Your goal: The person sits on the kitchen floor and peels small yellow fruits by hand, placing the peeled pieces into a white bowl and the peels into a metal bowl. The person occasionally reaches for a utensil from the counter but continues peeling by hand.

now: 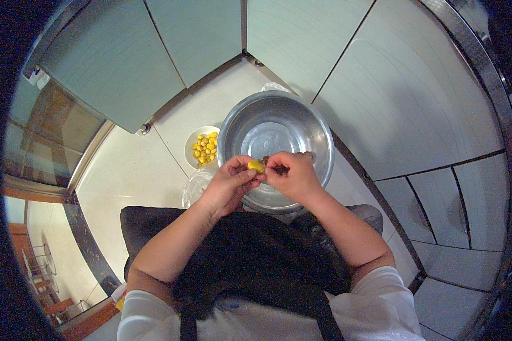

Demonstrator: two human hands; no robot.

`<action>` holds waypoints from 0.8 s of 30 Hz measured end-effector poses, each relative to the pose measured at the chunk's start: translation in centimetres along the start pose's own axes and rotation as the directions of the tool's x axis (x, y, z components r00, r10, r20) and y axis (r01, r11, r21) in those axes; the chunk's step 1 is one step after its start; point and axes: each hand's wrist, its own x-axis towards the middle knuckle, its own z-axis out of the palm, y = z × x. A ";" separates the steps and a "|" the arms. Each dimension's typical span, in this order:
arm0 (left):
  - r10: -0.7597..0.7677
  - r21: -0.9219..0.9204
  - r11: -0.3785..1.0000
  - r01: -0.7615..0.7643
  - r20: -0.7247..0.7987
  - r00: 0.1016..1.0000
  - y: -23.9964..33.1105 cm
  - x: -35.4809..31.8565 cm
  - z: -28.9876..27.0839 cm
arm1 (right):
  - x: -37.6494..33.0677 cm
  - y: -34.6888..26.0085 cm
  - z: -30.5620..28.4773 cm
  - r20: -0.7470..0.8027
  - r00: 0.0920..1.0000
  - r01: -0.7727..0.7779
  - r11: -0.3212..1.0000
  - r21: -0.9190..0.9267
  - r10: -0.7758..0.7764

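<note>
One rounded yellow piece (256, 166) is in hand: smooth, slightly glossy, bright along its upper surface, with a plump, uneven outline. It lies over the near half of a wide metal basin (276, 134), between the two hands. The left grip (233, 183) is narrow and holds this piece at the tips of the thumb and fingers, so that it sits at the right end of that grip, mostly exposed. The right grip (293, 175) is bent in toward the piece's right end, just beside it; whether its fingertips are closed on anything I cannot tell.

More brown pieces (305, 154) show just beyond the right grip, partly hidden by it, so their number cannot be told. To the left of the basin, near it, stands one white plate (191, 142) with a heap of similar yellow pieces (205, 149), more than a dozen; overlap prevents an exact count. One clear plastic bag (197, 188) lies on the near side of the plate, left of the left grip. The single basin, silvery and round, stands on the pale tiled floor (136, 165), with grey-green cabinets (415, 85) to the far side and right.
</note>
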 end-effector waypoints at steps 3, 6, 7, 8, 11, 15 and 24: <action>-0.008 -0.037 0.999 0.008 -0.011 1.000 0.3 0.0 0.6 | 0.0 0.0 -0.2 -0.002 0.998 -0.069 0.994 0.087 0.069; 0.003 -0.043 0.999 -0.004 -0.012 1.000 0.3 0.0 1.0 | -0.1 0.2 -0.2 0.013 0.998 -0.068 0.993 0.092 0.067; 0.015 -0.034 0.999 -0.015 -0.018 1.000 0.3 -0.1 1.1 | -0.2 0.1 -0.1 0.022 0.999 -0.045 0.997 0.070 0.043; 0.026 -0.025 0.999 -0.027 -0.024 0.999 0.3 -0.1 1.2 | -0.2 0.1 -0.1 0.030 0.999 -0.021 0.999 0.047 0.020; 0.045 -0.041 0.998 -0.045 -0.001 0.999 0.0 0.0 0.6 | -0.2 -0.1 -0.1 0.064 0.997 -0.048 0.997 0.057 0.044; 0.038 -0.087 0.995 -0.037 0.008 0.999 0.2 0.0 0.5 | -0.1 -0.1 -0.3 -0.017 0.997 -0.070 0.992 0.102 0.072; 0.061 0.012 0.998 -0.062 0.052 0.997 0.9 -0.3 0.4 | 0.9 1.2 -1.3 0.009 0.965 -0.236 0.856 0.459 0.262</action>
